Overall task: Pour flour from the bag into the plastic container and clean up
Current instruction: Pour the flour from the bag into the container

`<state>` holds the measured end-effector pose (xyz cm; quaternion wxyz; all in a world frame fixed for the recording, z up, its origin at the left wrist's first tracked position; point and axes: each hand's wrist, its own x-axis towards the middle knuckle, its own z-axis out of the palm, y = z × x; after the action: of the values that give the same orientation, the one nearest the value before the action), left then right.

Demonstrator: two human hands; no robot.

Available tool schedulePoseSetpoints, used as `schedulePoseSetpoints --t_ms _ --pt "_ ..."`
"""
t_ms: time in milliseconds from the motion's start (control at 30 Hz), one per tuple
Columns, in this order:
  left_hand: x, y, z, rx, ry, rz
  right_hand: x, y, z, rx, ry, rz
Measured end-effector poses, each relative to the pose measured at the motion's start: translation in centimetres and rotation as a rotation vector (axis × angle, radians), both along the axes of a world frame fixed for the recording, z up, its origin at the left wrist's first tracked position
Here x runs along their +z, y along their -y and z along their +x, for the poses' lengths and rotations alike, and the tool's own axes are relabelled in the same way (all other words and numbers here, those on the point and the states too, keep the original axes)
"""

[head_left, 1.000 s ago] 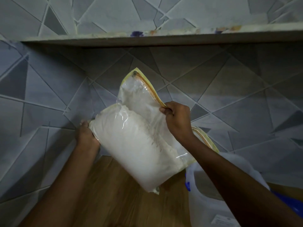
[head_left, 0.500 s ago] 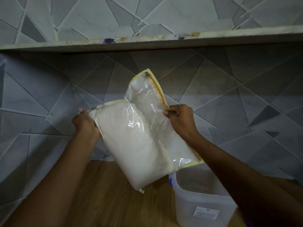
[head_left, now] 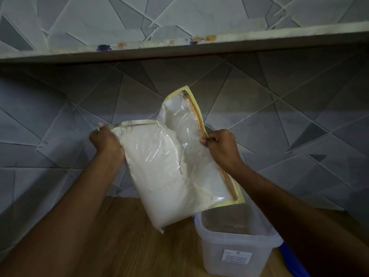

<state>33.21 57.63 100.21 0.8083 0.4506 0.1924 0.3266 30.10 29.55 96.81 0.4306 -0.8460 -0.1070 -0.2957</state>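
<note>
Flour bag (head_left: 169,176): clear plastic, yellow trim, hanging in the air at centre frame, tilting so that its long zip side is running from upper centre down to the right. Flour (head_left: 159,186) is sitting mostly in the lower left part of the bag; the upper right part is showing only a thin dusting. An orange zipper (head_left: 196,116) is running along the right edge, its slider at the top corner. Cannot tell whether the zip is parted.

Left hand (head_left: 105,140), centre left, is gripping the bag's upper left corner, fingers (head_left: 99,124) curling round behind the plastic. Right hand (head_left: 221,148), centre right, is pinching the zipper edge about halfway down, fingers (head_left: 209,139) closing tightly on the trim.

Plastic container (head_left: 235,242), lower right of frame: translucent, lidless, standing upright. The bag's lower right corner is hanging over its far rim; contact unclear. A white label (head_left: 236,257) is showing on the near wall, print too small to read. Something blue (head_left: 289,254) is lying just right of the container, mostly hidden by the right forearm.

The wooden desk (head_left: 119,246) is carrying the container. Behind, a grey wall (head_left: 60,106) of angular tiles is filling the frame, with a pale shelf (head_left: 179,47) crossing near the top.
</note>
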Motion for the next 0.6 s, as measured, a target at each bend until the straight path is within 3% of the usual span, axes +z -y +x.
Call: schedulePoseSetpoints --t_ms 600 --pt "2.4 3.9 2.1 0.174 -0.081 0.25 -0.4 3.6 1.5 0.057 -0.075 0.047"
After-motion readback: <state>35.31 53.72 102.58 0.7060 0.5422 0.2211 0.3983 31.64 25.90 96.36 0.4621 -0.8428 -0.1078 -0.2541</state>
